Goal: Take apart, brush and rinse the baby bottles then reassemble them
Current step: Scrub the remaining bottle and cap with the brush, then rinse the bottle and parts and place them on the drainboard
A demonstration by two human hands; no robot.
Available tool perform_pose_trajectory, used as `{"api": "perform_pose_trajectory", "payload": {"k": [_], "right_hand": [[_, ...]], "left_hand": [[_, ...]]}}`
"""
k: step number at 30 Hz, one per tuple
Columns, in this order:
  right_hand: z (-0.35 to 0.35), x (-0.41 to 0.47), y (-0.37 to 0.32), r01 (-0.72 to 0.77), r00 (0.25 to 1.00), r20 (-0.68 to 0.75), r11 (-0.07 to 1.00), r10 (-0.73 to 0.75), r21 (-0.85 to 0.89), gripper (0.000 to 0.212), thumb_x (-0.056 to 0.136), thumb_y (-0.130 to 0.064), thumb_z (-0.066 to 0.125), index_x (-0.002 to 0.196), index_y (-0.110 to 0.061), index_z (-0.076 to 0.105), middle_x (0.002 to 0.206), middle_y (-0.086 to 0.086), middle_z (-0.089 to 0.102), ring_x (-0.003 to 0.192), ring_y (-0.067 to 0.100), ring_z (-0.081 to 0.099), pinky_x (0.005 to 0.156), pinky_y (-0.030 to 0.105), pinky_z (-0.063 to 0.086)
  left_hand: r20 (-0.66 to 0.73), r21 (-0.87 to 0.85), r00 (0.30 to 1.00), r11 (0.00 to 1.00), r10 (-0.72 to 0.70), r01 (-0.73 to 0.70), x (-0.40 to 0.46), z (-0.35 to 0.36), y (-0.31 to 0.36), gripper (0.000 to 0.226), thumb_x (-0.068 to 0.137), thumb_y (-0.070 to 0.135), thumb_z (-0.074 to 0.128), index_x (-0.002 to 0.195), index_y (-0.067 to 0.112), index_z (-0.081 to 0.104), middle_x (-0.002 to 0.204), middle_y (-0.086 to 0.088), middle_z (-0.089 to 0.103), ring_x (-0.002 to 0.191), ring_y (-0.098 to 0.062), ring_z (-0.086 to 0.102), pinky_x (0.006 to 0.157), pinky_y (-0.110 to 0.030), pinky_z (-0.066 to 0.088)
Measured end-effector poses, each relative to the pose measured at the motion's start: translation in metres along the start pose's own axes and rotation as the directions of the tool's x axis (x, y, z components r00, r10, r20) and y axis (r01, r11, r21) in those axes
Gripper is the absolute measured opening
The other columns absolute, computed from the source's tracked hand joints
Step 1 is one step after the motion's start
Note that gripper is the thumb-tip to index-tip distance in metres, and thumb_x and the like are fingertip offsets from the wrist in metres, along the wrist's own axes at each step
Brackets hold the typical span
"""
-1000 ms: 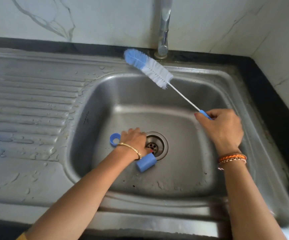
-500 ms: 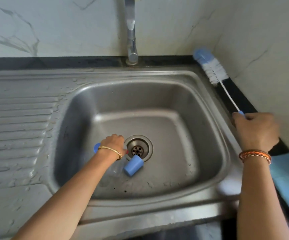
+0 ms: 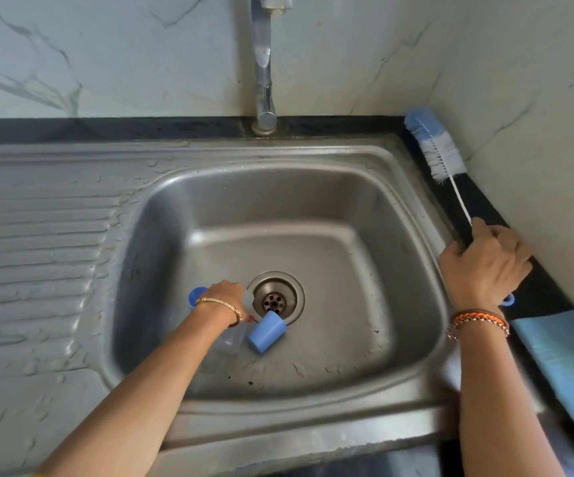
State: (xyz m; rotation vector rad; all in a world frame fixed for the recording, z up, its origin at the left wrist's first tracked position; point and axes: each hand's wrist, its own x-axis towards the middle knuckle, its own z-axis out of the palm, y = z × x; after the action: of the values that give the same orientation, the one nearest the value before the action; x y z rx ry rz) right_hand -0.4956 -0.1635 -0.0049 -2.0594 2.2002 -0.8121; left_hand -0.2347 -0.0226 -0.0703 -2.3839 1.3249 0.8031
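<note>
The right hand has its fingers curled round the handle of the bottle brush, and it holds the brush low over the dark counter strip at the right of the sink, bristles pointing to the back corner by the wall; this looks like a parking spot, chosen so the brush is out of the basin yet within reach. Whether the bristles already rest on the counter I cannot tell. The left hand is down on the floor of the basin beside the drain, among the bottle parts gathered there: a blue cap lying on its side just by the drain, a blue ring peeping out behind the hand, and a clear bottle partly hidden under the wrist. The fingers are turned away from the camera, so what they have hold of, if anything, cannot be told. The parts sit low near the drain probably so rinse water from the tap above runs off them; no water is flowing. A blue cloth lies on the counter to the right, perhaps for drying.
</note>
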Motion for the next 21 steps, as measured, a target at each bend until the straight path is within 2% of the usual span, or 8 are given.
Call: {"api": "perform_pose_trajectory", "payload": {"k": [4, 9, 11, 14, 16, 18, 20, 21], "right_hand": [[0.003, -0.008, -0.011, 0.117, 0.989, -0.107, 0.987, -0.105, 0.114, 0.043, 0.080, -0.008, 0.060, 0.123, -0.008, 0.059, 0.122, 0.020, 0.052, 0.116, 0.043, 0.038, 0.088, 0.045, 0.032], [0.007, -0.019, -0.034, 0.195, 0.980, -0.094, 0.944, -0.176, 0.265, 0.034, 0.079, -0.010, 0.064, 0.113, -0.013, 0.066, 0.114, 0.014, 0.059, 0.109, 0.038, 0.044, 0.084, 0.042, 0.034], [0.001, -0.024, -0.041, 0.140, 0.990, -0.042, 0.930, -0.134, 0.340, 0.033, 0.081, -0.011, 0.062, 0.113, -0.016, 0.066, 0.117, 0.011, 0.058, 0.111, 0.035, 0.045, 0.086, 0.040, 0.033], [-0.015, -0.024, -0.055, 0.108, 0.988, 0.046, 0.877, -0.146, 0.468, 0.032, 0.082, -0.014, 0.063, 0.113, -0.017, 0.065, 0.119, 0.008, 0.060, 0.112, 0.028, 0.048, 0.089, 0.028, 0.030], [-0.029, -0.015, -0.074, 0.075, 0.978, 0.104, 0.769, -0.182, 0.635, 0.030, 0.082, -0.015, 0.065, 0.112, -0.017, 0.065, 0.114, 0.001, 0.062, 0.101, 0.016, 0.056, 0.087, 0.018, 0.035], [-0.039, -0.001, -0.100, -0.056, 0.952, 0.226, 0.608, -0.207, 0.792, 0.028, 0.083, -0.018, 0.065, 0.111, -0.021, 0.063, 0.101, -0.006, 0.062, 0.081, 0.002, 0.057, 0.080, 0.016, 0.043], [-0.038, 0.016, -0.128, -0.246, 0.883, 0.396, 0.472, -0.250, 0.847, 0.024, 0.085, -0.021, 0.064, 0.109, -0.022, 0.061, 0.090, -0.009, 0.060, 0.075, 0.002, 0.056, 0.073, 0.019, 0.046], [-0.033, 0.027, -0.144, -0.367, 0.820, 0.500, 0.414, -0.279, 0.833, 0.022, 0.086, -0.023, 0.063, 0.108, -0.020, 0.060, 0.089, -0.007, 0.059, 0.074, 0.005, 0.056, 0.069, 0.019, 0.047]], "left_hand": [[0.043, -0.001, 0.999, 1.000, -0.028, 0.028, 0.005, 0.007, -0.001, 0.051, 0.087, 0.039, 0.061, 0.124, 0.006, 0.048, 0.125, -0.008, 0.056, 0.111, -0.023, 0.056, 0.084, -0.025, 0.043], [0.053, -0.081, 0.999, 0.997, -0.009, 0.013, 0.007, 0.009, -0.003, 0.055, 0.084, 0.038, 0.065, 0.124, 0.007, 0.043, 0.122, -0.009, 0.056, 0.108, -0.024, 0.057, 0.080, -0.027, 0.045], [0.005, -0.162, 1.000, 0.986, -0.021, 0.021, 0.003, 0.005, -0.004, 0.058, 0.082, 0.039, 0.067, 0.124, 0.008, 0.042, 0.120, -0.010, 0.056, 0.106, -0.025, 0.057, 0.077, -0.028, 0.044], [-0.160, -0.371, 0.981, 0.928, -0.106, 0.040, -0.009, -0.005, -0.008, 0.066, 0.075, 0.040, 0.073, 0.125, 0.010, 0.043, 0.120, -0.011, 0.056, 0.109, -0.029, 0.055, 0.085, -0.033, 0.046], [-0.296, -0.583, 0.941, 0.811, -0.166, -0.040, -0.015, -0.013, -0.009, 0.066, 0.069, 0.036, 0.078, 0.123, 0.011, 0.048, 0.117, -0.010, 0.057, 0.109, -0.029, 0.055, 0.086, -0.032, 0.044], [-0.399, -0.770, 0.889, 0.608, -0.224, -0.193, -0.019, -0.029, -0.004, 0.059, 0.067, 0.027, 0.081, 0.117, 0.012, 0.054, 0.109, -0.005, 0.058, 0.104, -0.024, 0.057, 0.079, -0.025, 0.042], [-0.438, -0.860, 0.855, 0.409, -0.280, -0.307, -0.020, -0.046, 0.003, 0.052, 0.067, 0.022, 0.082, 0.112, 0.015, 0.056, 0.109, -0.003, 0.060, 0.097, -0.021, 0.059, 0.075, -0.023, 0.042], [-0.472, -0.861, 0.831, 0.357, -0.296, -0.362, -0.018, -0.056, 0.006, 0.051, 0.066, 0.021, 0.082, 0.110, 0.017, 0.057, 0.111, -0.005, 0.061, 0.096, -0.021, 0.060, 0.074, -0.023, 0.044]]}}
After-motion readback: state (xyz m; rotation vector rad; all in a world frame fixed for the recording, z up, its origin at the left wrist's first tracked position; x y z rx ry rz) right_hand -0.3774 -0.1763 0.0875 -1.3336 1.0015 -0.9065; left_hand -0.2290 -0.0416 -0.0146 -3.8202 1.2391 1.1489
